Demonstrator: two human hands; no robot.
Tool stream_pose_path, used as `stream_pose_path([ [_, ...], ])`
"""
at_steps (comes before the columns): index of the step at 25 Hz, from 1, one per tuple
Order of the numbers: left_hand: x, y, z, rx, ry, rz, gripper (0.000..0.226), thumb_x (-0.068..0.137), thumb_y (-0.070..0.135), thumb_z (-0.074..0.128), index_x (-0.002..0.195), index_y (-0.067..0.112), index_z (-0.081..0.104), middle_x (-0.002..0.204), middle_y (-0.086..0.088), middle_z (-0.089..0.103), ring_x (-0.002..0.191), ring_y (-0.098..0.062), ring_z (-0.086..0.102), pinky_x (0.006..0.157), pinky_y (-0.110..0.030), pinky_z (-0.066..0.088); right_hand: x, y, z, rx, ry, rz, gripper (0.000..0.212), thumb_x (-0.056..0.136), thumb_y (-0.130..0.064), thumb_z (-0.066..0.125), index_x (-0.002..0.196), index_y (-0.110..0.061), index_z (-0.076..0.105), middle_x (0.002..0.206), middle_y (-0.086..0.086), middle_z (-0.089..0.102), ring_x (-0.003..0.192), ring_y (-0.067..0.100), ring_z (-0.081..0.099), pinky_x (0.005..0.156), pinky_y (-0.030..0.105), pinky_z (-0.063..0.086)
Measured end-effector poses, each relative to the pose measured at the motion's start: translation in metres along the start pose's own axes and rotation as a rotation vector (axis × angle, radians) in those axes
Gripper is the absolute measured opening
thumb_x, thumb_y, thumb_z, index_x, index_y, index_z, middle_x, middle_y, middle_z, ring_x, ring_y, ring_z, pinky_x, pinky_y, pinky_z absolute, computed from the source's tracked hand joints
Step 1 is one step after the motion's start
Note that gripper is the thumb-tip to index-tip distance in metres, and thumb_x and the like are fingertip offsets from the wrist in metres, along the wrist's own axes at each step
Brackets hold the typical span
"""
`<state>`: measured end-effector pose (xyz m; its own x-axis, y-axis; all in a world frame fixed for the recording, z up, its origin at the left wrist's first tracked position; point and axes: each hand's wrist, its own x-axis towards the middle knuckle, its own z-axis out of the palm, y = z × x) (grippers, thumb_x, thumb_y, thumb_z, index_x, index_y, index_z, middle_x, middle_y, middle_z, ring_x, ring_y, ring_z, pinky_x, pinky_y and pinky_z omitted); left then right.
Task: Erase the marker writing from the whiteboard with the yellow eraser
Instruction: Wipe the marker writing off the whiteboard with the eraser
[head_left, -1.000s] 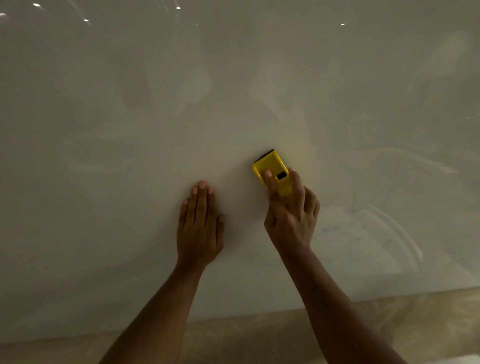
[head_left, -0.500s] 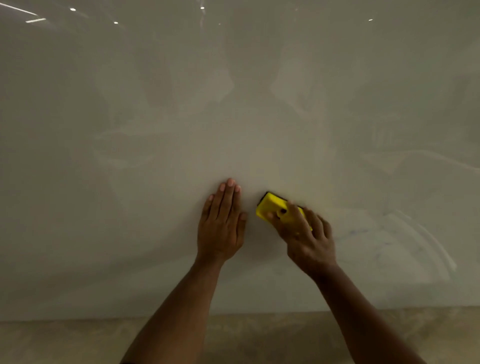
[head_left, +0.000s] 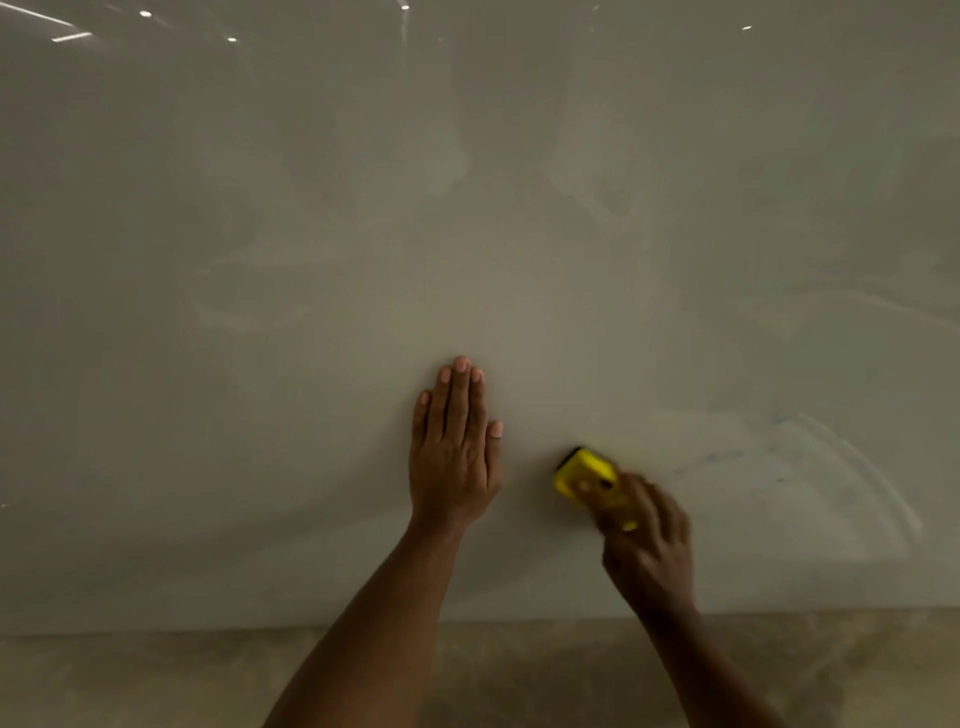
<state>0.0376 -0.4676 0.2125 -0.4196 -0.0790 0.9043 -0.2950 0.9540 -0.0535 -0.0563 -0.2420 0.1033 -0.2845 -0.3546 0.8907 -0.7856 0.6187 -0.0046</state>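
The whiteboard (head_left: 467, 208) fills nearly the whole head view, glossy and dim, with smeared wipe marks. Faint bluish marker traces (head_left: 727, 460) remain at the lower right. My right hand (head_left: 649, 545) is blurred and grips the yellow eraser (head_left: 584, 475), pressing it against the board's lower part. My left hand (head_left: 454, 447) lies flat on the board just left of the eraser, fingers together and pointing up, holding nothing.
The board's bottom edge (head_left: 208, 629) runs across the lower frame, with a beige marbled floor (head_left: 156, 680) below it. Ceiling lights reflect in the board's top corners.
My right hand has swept the eraser down and to the right across the board, from above finger height to beside my left palm. My left hand stays flat on the board.
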Motion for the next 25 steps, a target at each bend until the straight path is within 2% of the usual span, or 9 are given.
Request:
stream_pose_path([
  [3, -0.002, 0.001, 0.000, 0.001, -0.015, -0.009, 0.069, 0.107, 0.031, 0.041, 0.165, 0.005, 0.014, 0.174, -0.009, 0.010, 0.164, -0.023, 0.003, 0.133, -0.044, 0.009, 0.007, -0.013, -0.007, 0.091, 0.124, 0.463, 0.049, 0.095, 0.000, 0.058, 0.139, -0.021, 0.064, 0.146, 0.027, 0.049, 0.123, 0.049, 0.055, 0.101, 0.052, 0.045],
  [5, -0.003, 0.003, 0.000, 0.004, -0.018, -0.017, 0.068, 0.108, 0.032, 0.038, 0.166, 0.006, 0.013, 0.174, -0.008, 0.008, 0.164, -0.023, 0.001, 0.133, -0.043, 0.009, 0.009, -0.032, 0.005, 0.107, 0.181, 0.528, 0.041, 0.097, -0.003, 0.061, 0.136, -0.012, 0.067, 0.145, 0.031, 0.048, 0.126, 0.049, 0.053, 0.100, 0.053, 0.046],
  [11, -0.006, -0.001, 0.001, 0.012, -0.006, -0.002, 0.068, 0.108, 0.033, 0.040, 0.165, 0.005, 0.017, 0.174, -0.008, 0.011, 0.164, -0.023, 0.003, 0.132, -0.043, 0.011, -0.036, -0.030, 0.024, 0.020, -0.133, -0.278, 0.066, 0.084, -0.003, 0.046, 0.140, -0.034, 0.064, 0.152, 0.013, 0.047, 0.128, 0.043, 0.052, 0.108, 0.054, 0.041],
  [13, -0.007, -0.004, 0.002, 0.024, -0.013, 0.025, 0.068, 0.108, 0.034, 0.040, 0.165, 0.005, 0.015, 0.175, -0.007, 0.007, 0.164, -0.023, 0.002, 0.133, -0.042, 0.009, -0.021, -0.019, 0.010, 0.045, -0.049, -0.071, 0.065, 0.081, 0.000, 0.049, 0.136, -0.031, 0.068, 0.146, 0.017, 0.054, 0.125, 0.045, 0.055, 0.107, 0.053, 0.041],
  [17, -0.006, -0.005, 0.002, 0.019, -0.021, 0.034, 0.070, 0.109, 0.035, 0.037, 0.168, 0.007, 0.010, 0.177, -0.006, 0.004, 0.165, -0.022, 0.000, 0.133, -0.040, 0.005, 0.022, -0.026, 0.001, 0.155, 0.211, 0.680, 0.043, 0.098, -0.006, 0.058, 0.140, -0.014, 0.064, 0.138, 0.031, 0.054, 0.119, 0.047, 0.052, 0.097, 0.049, 0.043],
  [18, -0.007, -0.005, 0.002, 0.015, -0.022, 0.039, 0.071, 0.109, 0.035, 0.036, 0.168, 0.008, 0.009, 0.177, -0.005, 0.001, 0.165, -0.022, 0.001, 0.133, -0.040, 0.005, 0.025, -0.036, 0.007, 0.134, 0.217, 0.652, 0.045, 0.099, -0.008, 0.057, 0.143, -0.013, 0.061, 0.137, 0.031, 0.054, 0.119, 0.046, 0.051, 0.096, 0.049, 0.042],
  [21, -0.007, -0.009, 0.002, 0.015, -0.020, 0.065, 0.071, 0.110, 0.036, 0.036, 0.169, 0.008, 0.007, 0.177, -0.004, -0.004, 0.165, -0.022, 0.001, 0.133, -0.040, 0.005, 0.012, -0.056, 0.017, 0.110, 0.029, 0.092, 0.056, 0.088, -0.002, 0.054, 0.139, -0.027, 0.060, 0.137, 0.022, 0.053, 0.114, 0.045, 0.058, 0.092, 0.048, 0.044],
  [22, -0.007, -0.012, 0.001, 0.014, -0.024, 0.082, 0.070, 0.110, 0.037, 0.035, 0.169, 0.008, 0.008, 0.177, -0.004, -0.003, 0.165, -0.021, 0.001, 0.133, -0.039, 0.006, 0.016, -0.051, 0.014, 0.110, 0.027, 0.050, 0.057, 0.088, -0.002, 0.055, 0.138, -0.029, 0.060, 0.140, 0.023, 0.053, 0.115, 0.046, 0.059, 0.094, 0.049, 0.044],
  [25, -0.005, -0.022, -0.003, 0.031, -0.038, 0.140, 0.065, 0.112, 0.038, 0.033, 0.167, 0.009, 0.015, 0.176, -0.003, 0.005, 0.164, -0.019, 0.003, 0.133, -0.037, 0.008, 0.051, -0.043, -0.003, 0.184, 0.243, 0.466, 0.048, 0.096, -0.006, 0.063, 0.142, -0.018, 0.059, 0.141, 0.032, 0.050, 0.120, 0.045, 0.051, 0.095, 0.050, 0.043],
])
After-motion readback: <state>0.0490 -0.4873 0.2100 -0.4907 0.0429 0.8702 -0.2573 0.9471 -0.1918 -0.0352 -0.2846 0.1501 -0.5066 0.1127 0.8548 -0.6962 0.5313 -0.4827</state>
